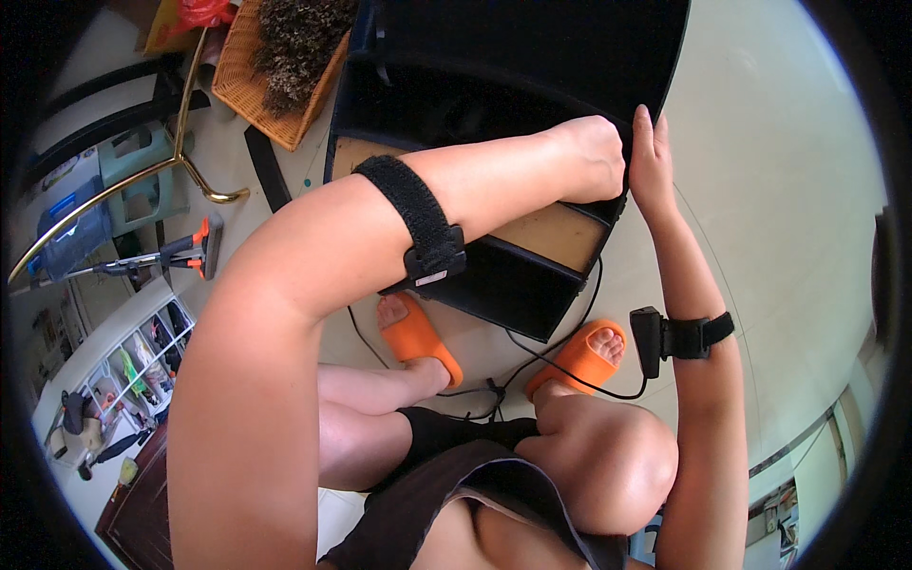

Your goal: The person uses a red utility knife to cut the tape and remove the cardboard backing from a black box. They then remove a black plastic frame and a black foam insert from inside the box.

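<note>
A large black case or cabinet [503, 285] stands before my feet, with a broad black panel [541, 38] raised at its far side and tan, board-like surfaces [556, 233] inside. My left arm reaches across it. At the case's right edge my left hand [587, 160] is closed like a fist, its fingertips hidden from view, so what it grips cannot be made out. Just to the right, my right hand [652, 166] lies along the outside of the same edge with its fingers stretched out, close to the left hand. Black straps with small devices circle both forearms.
Black cables [499, 394] trail across the floor between my orange slippers [418, 337]. A wicker basket [237, 85] of dried plants stands at the far left. Nearby are a gold metal frame [179, 142], a floor-cleaning tool [211, 247] and a white rack [119, 356].
</note>
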Tool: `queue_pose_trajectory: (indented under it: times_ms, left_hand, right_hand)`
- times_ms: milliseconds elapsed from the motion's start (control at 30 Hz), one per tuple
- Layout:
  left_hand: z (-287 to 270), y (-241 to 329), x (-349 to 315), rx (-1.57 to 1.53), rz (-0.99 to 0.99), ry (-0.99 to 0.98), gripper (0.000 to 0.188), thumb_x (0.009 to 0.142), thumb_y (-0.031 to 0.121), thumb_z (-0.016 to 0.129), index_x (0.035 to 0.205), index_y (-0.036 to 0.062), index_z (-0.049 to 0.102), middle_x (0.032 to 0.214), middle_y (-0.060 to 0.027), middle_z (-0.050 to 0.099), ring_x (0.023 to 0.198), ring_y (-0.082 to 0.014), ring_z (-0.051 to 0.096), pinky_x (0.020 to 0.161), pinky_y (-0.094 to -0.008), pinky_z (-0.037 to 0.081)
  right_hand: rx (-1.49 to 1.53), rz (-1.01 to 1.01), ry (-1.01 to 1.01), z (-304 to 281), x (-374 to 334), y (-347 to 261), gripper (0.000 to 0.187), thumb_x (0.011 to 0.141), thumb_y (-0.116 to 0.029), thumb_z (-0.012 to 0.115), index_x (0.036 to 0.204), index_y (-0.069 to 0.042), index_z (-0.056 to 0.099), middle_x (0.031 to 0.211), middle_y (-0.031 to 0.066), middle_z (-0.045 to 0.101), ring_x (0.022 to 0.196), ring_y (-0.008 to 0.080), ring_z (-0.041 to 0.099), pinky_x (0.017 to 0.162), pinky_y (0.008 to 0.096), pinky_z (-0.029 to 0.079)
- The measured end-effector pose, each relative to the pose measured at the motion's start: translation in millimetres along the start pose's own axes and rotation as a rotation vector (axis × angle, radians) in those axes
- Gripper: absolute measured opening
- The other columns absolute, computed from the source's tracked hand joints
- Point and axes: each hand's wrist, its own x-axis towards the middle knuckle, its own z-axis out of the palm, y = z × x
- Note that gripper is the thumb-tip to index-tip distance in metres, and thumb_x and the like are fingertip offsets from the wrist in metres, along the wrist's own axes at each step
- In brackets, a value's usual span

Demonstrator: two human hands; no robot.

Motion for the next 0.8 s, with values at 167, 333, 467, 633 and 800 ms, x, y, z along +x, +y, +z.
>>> queue_pose_trajectory:
  times_ms: [167, 333, 467, 633, 800]
  left_hand:
    - [0, 1, 11, 0.035, 0.062, 0.047, 0.014, 0.073, 0.013, 0.054, 0.067, 0.0132, 0.066, 0.072, -0.0023, 0.066, 0.07, -0.0176, 0.064, 0.06, -0.0315, 0.049]
    - [1, -2, 4, 0.041, 0.104, 0.017, 0.014, 0.072, 0.011, 0.054, 0.064, 0.0126, 0.066, 0.071, -0.0024, 0.065, 0.071, -0.0181, 0.064, 0.06, -0.0311, 0.049]
    - [6, -2, -1, 0.055, 0.114, 0.061, 0.014, 0.069, 0.01, 0.055, 0.062, 0.0118, 0.066, 0.069, -0.0029, 0.065, 0.071, -0.019, 0.064, 0.061, -0.0307, 0.051]
    - [6, -2, -1, 0.092, 0.12, 0.105, 0.013, 0.069, 0.01, 0.056, 0.061, 0.012, 0.066, 0.069, -0.0026, 0.065, 0.071, -0.0183, 0.064, 0.061, -0.0303, 0.051]
    - [-3, -2, -1, 0.129, 0.134, 0.107, 0.014, 0.07, 0.01, 0.056, 0.06, 0.0121, 0.066, 0.068, -0.0024, 0.065, 0.07, -0.0176, 0.064, 0.06, -0.0296, 0.051]
  right_hand:
    - [0.02, -0.004, -0.007, 0, 3, 6, 0.042, 0.093, -0.032, 0.036, 0.121, -0.001, 0.039, 0.113, 0.0168, 0.052, 0.105, 0.0267, 0.048, 0.091, 0.0331, 0.035]
    - [0.047, -0.024, -0.028, 0, 2, 2, 0.042, 0.094, -0.031, 0.036, 0.123, -0.001, 0.037, 0.114, 0.0162, 0.051, 0.106, 0.0254, 0.047, 0.092, 0.0325, 0.034]
    - [0.052, -0.054, -0.033, -1, 4, 7, 0.042, 0.093, -0.03, 0.035, 0.124, -0.001, 0.036, 0.115, 0.0162, 0.05, 0.108, 0.0254, 0.046, 0.093, 0.0323, 0.033]
    - [0.046, -0.038, -0.056, -3, 6, 9, 0.044, 0.093, -0.031, 0.035, 0.124, -0.001, 0.035, 0.117, 0.018, 0.049, 0.11, 0.028, 0.045, 0.095, 0.0337, 0.032]
    - [0.056, -0.05, -0.049, -2, 3, 5, 0.043, 0.093, -0.03, 0.036, 0.125, -0.001, 0.035, 0.117, 0.0188, 0.048, 0.11, 0.0287, 0.044, 0.095, 0.034, 0.032]
